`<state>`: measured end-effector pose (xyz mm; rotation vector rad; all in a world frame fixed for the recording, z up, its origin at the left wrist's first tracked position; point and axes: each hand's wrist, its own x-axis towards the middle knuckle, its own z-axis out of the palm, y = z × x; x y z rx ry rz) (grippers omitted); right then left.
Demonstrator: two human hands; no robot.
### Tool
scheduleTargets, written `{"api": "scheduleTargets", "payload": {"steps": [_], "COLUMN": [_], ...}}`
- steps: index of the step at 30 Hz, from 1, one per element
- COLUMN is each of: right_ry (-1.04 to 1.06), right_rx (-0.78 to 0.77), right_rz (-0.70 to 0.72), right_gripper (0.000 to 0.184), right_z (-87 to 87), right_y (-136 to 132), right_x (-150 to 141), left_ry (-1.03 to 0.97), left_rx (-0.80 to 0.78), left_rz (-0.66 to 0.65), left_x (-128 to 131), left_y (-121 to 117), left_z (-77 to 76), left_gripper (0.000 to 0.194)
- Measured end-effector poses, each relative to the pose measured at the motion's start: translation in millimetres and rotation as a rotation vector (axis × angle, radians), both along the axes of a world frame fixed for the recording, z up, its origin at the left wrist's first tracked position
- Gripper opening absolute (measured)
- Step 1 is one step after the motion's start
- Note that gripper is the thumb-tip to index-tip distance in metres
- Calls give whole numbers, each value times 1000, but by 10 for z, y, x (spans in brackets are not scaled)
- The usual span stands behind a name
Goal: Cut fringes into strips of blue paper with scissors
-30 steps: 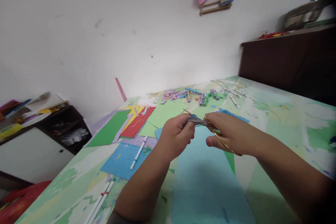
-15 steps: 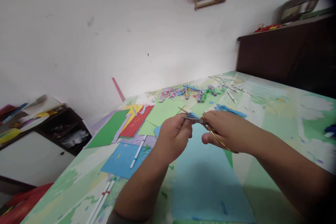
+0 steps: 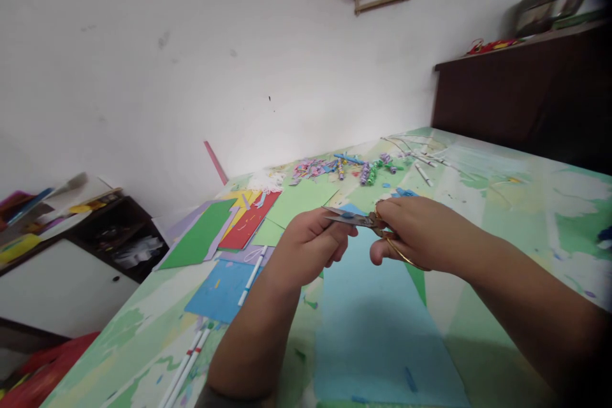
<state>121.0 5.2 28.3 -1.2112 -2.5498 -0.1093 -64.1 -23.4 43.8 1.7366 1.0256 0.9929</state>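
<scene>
My right hand (image 3: 423, 229) grips gold-handled scissors (image 3: 359, 220), with the thumb and fingers at the loops. Their blades point left and lie over the fingertips of my left hand (image 3: 308, 248). The left fingers are pinched together on a small piece of blue paper (image 3: 347, 215), mostly hidden by the blades and fingers. Below both hands a light blue sheet (image 3: 377, 325) lies flat on the table, with a few small blue scraps on its near part.
To the left lie a green sheet (image 3: 198, 236), a red sheet (image 3: 249, 223) and a darker blue sheet (image 3: 215, 290) with a white marker (image 3: 252, 277) on it. Paper scraps (image 3: 313, 169) and curled paper pieces (image 3: 366, 173) sit near the wall. A dark cabinet (image 3: 521, 95) stands at right.
The scissor blades, spread apart earlier, have come together over the blue paper. My left hand has shifted slightly left, and the view has tilted a little.
</scene>
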Motion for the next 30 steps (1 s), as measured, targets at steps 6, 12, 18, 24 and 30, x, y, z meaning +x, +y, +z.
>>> {"api": "scheduleTargets", "payload": {"steps": [6, 12, 18, 24, 30], "right_ry": [33, 86, 108, 95, 93], "right_rx": [-7, -55, -39, -52, -14], "right_rz": [36, 90, 56, 49, 24], "right_gripper": [48, 46, 43, 45, 42], "right_z": [4, -2, -7, 7, -5], "right_y": [-9, -46, -91, -89, -92], "right_x": [38, 72, 26, 25, 9], "left_ry": [-173, -8, 137, 128, 87], "left_rx": [-12, 97, 197, 157, 88], "left_rz": [-103, 95, 268, 308, 226], "left_x": [-27, 88, 165, 174, 193], "left_y": [43, -25, -138, -165, -173], "left_z": [-67, -52, -33, -33, -46], "left_gripper": [19, 27, 29, 27, 17]}}
